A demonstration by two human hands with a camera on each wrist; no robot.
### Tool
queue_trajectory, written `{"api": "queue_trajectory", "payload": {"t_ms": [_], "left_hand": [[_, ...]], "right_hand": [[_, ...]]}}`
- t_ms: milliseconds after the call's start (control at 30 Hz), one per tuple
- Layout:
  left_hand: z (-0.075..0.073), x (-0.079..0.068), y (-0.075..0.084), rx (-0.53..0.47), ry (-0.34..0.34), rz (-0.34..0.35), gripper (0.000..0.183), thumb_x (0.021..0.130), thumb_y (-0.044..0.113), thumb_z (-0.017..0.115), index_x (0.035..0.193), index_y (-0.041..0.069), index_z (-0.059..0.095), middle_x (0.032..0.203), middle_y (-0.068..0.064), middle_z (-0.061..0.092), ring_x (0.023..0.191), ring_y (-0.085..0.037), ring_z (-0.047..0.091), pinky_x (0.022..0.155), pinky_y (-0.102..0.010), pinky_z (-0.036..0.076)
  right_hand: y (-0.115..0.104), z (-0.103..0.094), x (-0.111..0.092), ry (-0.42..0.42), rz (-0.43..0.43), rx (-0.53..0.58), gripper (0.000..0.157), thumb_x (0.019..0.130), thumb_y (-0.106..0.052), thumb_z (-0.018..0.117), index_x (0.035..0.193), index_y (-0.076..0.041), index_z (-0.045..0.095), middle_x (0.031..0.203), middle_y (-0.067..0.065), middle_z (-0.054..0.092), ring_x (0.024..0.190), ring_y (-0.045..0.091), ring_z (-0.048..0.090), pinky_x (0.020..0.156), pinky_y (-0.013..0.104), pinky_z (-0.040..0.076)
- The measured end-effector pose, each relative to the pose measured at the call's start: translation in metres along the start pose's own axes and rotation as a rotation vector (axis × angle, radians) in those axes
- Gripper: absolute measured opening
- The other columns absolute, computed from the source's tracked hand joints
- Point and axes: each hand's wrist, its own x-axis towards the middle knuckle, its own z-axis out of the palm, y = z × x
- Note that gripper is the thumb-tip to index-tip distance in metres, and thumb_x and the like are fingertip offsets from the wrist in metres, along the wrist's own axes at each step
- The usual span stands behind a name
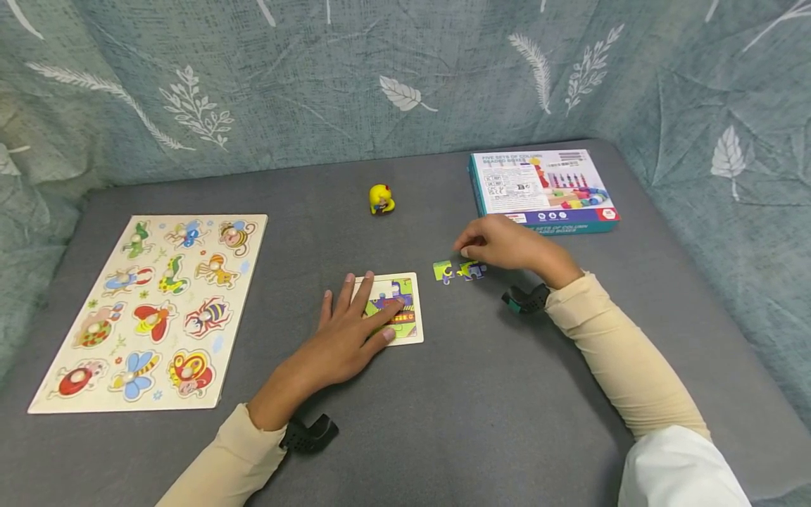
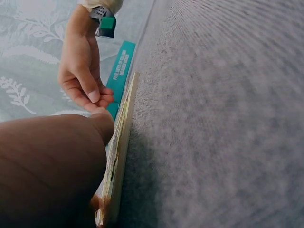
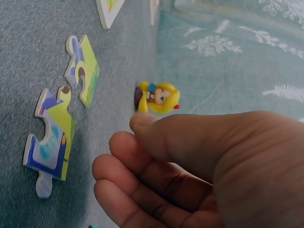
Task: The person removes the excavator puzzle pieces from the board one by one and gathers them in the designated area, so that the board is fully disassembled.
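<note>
My left hand rests with spread fingers on a small square jigsaw puzzle board, pressing its colourful pieces and hiding its left part. In the left wrist view the board shows edge-on as a thin pale rim beneath the hand. My right hand hovers just beyond two loose puzzle pieces. Its fingers are loosely bent, and nothing shows between thumb and fingertips in the right wrist view. One loose piece is green and purple; the other, nearer the hand, has a pale blue patch. They lie close together, right of the board.
A large wooden peg puzzle with insect pictures lies at the left. A small yellow-haired figurine stands behind the board. A teal-sided toy box lies at the back right, close beyond my right hand. A leaf-patterned curtain hangs behind.
</note>
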Motion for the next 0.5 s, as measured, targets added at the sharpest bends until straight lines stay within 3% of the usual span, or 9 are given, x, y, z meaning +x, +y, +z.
{"api": "queue_trajectory", "payload": {"t_ms": [200, 500], "left_hand": [[-0.001, 0.0, 0.003, -0.009, -0.05, -0.026, 0.052, 0.102, 0.046, 0.045, 0.151, 0.033, 0.036, 0.162, -0.015, -0.005, 0.143, -0.038, -0.018, 0.107, -0.065, -0.008], [0.0, -0.001, 0.004, 0.068, -0.08, -0.017, 0.056, 0.098, 0.051, 0.05, 0.151, 0.035, 0.037, 0.162, -0.012, -0.006, 0.142, -0.041, -0.02, 0.105, -0.067, -0.008]], "right_hand": [[-0.004, 0.002, 0.006, 0.006, -0.017, 0.002, 0.02, 0.095, -0.005, 0.058, 0.107, 0.0, 0.073, 0.102, 0.009, 0.071, 0.08, 0.016, 0.058, 0.072, 0.035, 0.047], [-0.014, 0.008, 0.017, -0.002, -0.061, 0.018, 0.021, 0.097, -0.007, 0.057, 0.109, 0.0, 0.073, 0.103, 0.009, 0.071, 0.076, 0.014, 0.057, 0.071, 0.035, 0.047]]}}
